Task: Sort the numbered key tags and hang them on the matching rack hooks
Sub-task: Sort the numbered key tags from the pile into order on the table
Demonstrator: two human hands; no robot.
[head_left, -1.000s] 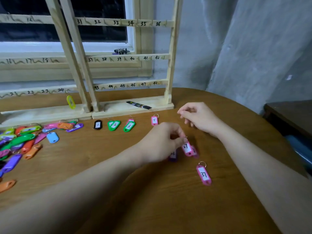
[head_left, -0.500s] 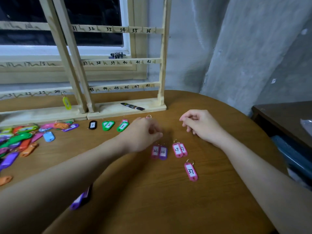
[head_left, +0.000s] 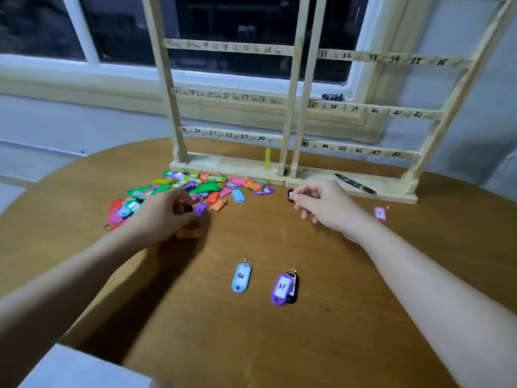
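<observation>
Two wooden racks (head_left: 289, 113) with numbered hooks stand at the back of the round table (head_left: 321, 345). A yellow tag (head_left: 267, 157) hangs near hook 24. A pile of coloured key tags (head_left: 207, 187) lies before the left rack. My left hand (head_left: 165, 217) sits at the pile's near edge, fingers curled, pinching a purple tag (head_left: 200, 209). My right hand (head_left: 324, 204) hovers curled over green tags, fingertips beside a black tag (head_left: 291, 195); whether it grips anything is hidden. A blue tag 30 (head_left: 241, 277) and a purple tag 31 (head_left: 281, 288) lie nearer to me.
A pink tag 5 (head_left: 379, 213) lies right of my right hand. An orange tag (head_left: 190, 233) lies under my left hand. A black pen (head_left: 355, 184) rests on the right rack's base. A pale block (head_left: 84, 368) fills the bottom left corner.
The view has swung left. My left hand moved from the pink tags at the right to the pile. My right hand moved left to the black and green tags.
</observation>
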